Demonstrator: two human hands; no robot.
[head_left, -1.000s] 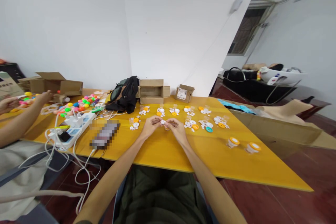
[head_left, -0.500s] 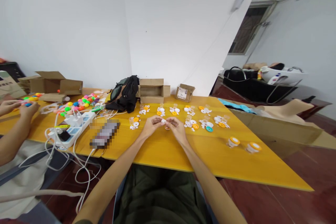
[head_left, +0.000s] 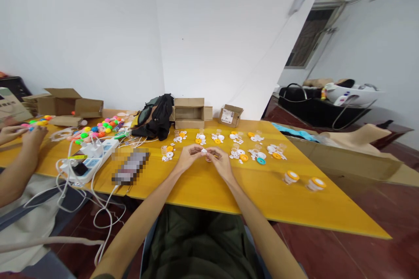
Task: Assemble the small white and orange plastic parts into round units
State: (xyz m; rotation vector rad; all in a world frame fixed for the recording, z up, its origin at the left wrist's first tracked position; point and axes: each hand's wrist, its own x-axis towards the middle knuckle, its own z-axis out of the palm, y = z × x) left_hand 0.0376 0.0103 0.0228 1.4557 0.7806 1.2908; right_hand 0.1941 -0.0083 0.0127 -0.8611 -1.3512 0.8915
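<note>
Between the fingertips of my left hand (head_left: 188,158) and my right hand (head_left: 221,160) is a small white die (head_left: 204,151) with dark dots. Both hands are closed, pinching it from either side above the table. Just below my fingers, a small clear cup (head_left: 208,159) shows in part. Beyond my hands lie groups of small parts: clear cups, white dice and discs, and ring-shaped lids, such as an orange lid (head_left: 243,157) and a teal lid (head_left: 261,161). To the right stand two capped cups, one with an orange-rimmed lid (head_left: 292,175), the other with a similar lid (head_left: 317,182).
A phone (head_left: 131,168) and a power strip (head_left: 98,161) with white cables lie to my left. Cardboard boxes (head_left: 189,124) and a black bag (head_left: 155,117) line the wall. At far left, a co-worker's hands (head_left: 34,136) handle colourful balls (head_left: 108,125).
My hands stay almost in place; the die between my fingers has turned slightly. The co-worker's hands at the left have shifted a little.
</note>
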